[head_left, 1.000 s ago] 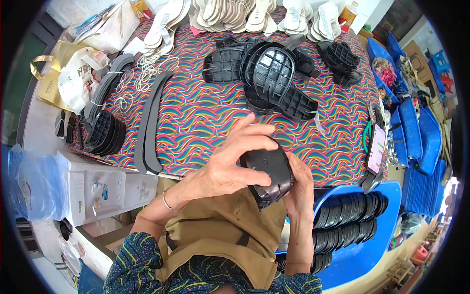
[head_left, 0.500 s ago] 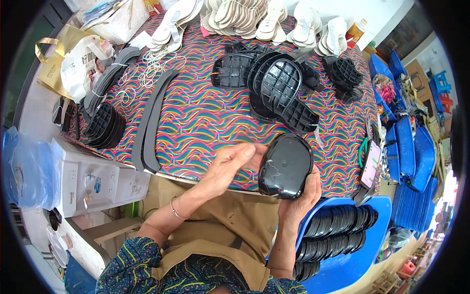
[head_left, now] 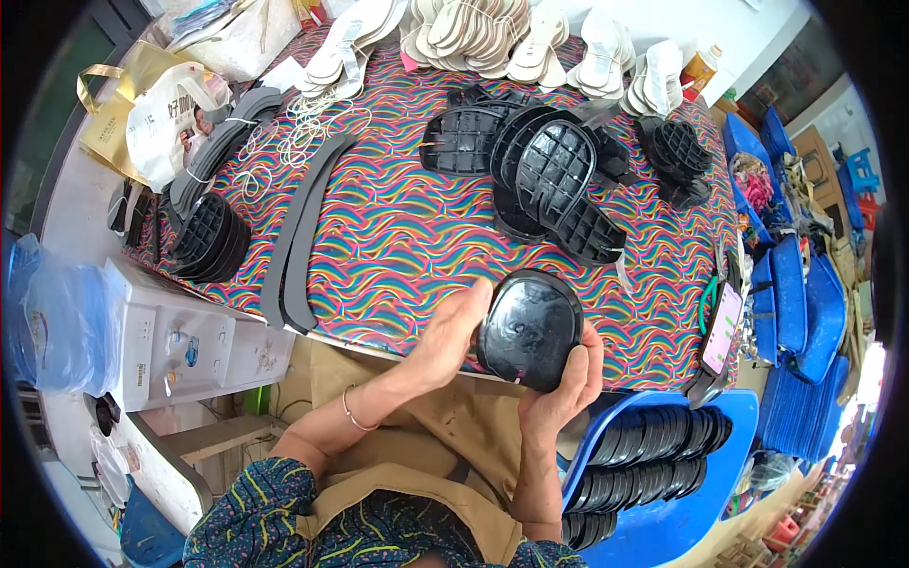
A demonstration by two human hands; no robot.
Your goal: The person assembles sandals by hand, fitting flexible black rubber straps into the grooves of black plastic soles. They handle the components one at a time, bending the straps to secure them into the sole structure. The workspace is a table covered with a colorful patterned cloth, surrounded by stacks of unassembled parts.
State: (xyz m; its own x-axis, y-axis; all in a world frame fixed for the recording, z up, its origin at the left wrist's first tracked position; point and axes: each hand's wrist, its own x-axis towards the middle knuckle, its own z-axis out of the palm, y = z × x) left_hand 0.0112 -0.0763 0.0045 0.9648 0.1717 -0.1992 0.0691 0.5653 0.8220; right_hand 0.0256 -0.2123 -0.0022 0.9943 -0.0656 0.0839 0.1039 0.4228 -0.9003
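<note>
A glossy black rounded shoe sole (head_left: 532,327) is held up over the table's near edge, its smooth face turned toward me. My right hand (head_left: 568,379) grips it at the lower right, thumb on the rim and the other fingers mostly hidden behind. Against its left edge, my left hand (head_left: 450,336) is closed, thumb upward, with the fingertips partly hidden by the sole. Beyond my hands lies a heap of black soles (head_left: 549,170) with gridded faces. Two long curved grey strips (head_left: 301,237) lie to the left of my hands.
A blue bin (head_left: 734,473) with rows of black soles stands at lower right. On the patterned tablecloth (head_left: 407,227) are a phone (head_left: 723,327), white insole stacks (head_left: 464,38), white elastic bands (head_left: 298,137) and banded grey strips (head_left: 222,137). A white cabinet (head_left: 170,331) stands at left.
The black sole has shifted slightly left and turned in my right hand. My left hand, earlier a little apart from its edge, is now against it. The view has shifted slightly.
</note>
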